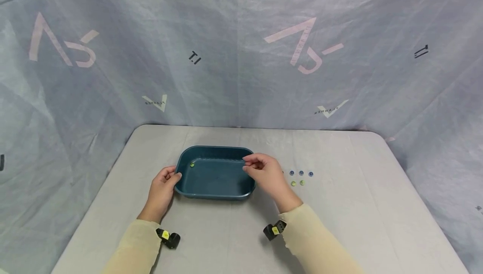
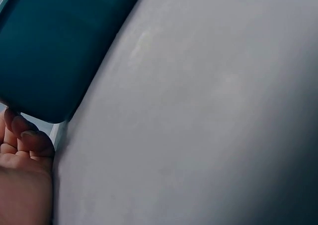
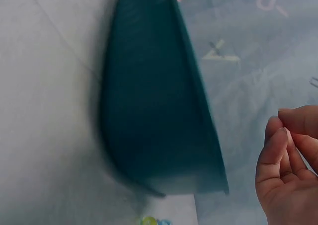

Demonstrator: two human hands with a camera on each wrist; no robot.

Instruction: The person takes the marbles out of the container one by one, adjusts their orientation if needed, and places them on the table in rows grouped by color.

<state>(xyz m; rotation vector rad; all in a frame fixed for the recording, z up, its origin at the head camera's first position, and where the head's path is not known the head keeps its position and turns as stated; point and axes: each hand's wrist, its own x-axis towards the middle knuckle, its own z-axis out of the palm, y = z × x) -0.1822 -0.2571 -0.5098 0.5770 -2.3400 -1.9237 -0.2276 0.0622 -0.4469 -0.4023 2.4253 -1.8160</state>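
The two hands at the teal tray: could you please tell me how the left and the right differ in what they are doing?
The left hand rests on the table with its fingers touching the teal tray at its left end; the right hand is raised over the tray's right rim. The left hand's fingers lie loosely against the tray wall, while the right hand's fingertips are drawn together as in a pinch; whether they hold a bead cannot be told. Both wear pale yellow sleeves.

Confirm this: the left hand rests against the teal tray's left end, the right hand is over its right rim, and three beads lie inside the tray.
Not quite. The head view shows only one bead inside the tray, a green one near its far left corner. The rest holds: the left hand rests against the tray's left end, and the right hand is over its right rim.
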